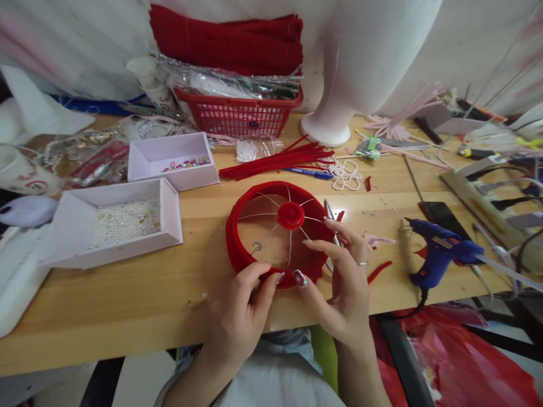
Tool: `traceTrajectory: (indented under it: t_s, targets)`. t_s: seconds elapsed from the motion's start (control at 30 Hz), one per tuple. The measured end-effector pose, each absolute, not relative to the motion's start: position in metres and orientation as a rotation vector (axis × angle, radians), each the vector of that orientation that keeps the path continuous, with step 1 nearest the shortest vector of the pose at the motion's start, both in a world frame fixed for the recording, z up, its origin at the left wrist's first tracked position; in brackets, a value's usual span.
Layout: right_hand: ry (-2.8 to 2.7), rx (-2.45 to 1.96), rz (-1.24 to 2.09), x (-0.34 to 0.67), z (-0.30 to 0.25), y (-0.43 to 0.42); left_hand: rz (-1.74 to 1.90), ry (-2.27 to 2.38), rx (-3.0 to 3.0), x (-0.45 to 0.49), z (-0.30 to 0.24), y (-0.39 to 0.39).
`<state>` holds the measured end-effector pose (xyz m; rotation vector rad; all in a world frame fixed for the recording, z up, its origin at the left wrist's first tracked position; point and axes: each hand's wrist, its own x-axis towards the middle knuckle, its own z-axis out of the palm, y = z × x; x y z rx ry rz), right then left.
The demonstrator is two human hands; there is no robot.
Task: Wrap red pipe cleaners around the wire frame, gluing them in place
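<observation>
A red fuzzy ring (237, 249) rests at the table's front edge. Thin wires run from its wall to a coiled red disc (291, 215) in the middle, like spokes. With thumb and fingers closed on the ring's near rim, my left hand (241, 305) grips it from the lower left. My right hand (341, 282) is at the lower right, its thumb on the near rim and its fingers bent over the ring's right side by the wires. Scissors (337, 240), partly hidden behind the right fingers, lie beside the ring.
White boxes of beads (127, 217) and gems (173, 158) stand left. Behind are red pipe cleaners (275, 161), a blue pen (311, 173), a red basket (241, 116) and a white stand (326, 127). Right lie a blue glue gun (436, 249) and a black phone (445, 220).
</observation>
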<state>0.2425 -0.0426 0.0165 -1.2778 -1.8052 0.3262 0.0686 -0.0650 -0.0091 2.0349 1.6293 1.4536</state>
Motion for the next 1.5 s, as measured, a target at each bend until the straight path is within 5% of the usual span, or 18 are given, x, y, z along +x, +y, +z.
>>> traceTrajectory:
  t_s: [1.5]
  targets:
    - [-1.486, -1.143, 0.189, 0.228, -0.012, -0.041, 1.369, 1.576, 2.102, 0.065, -0.010, -0.066]
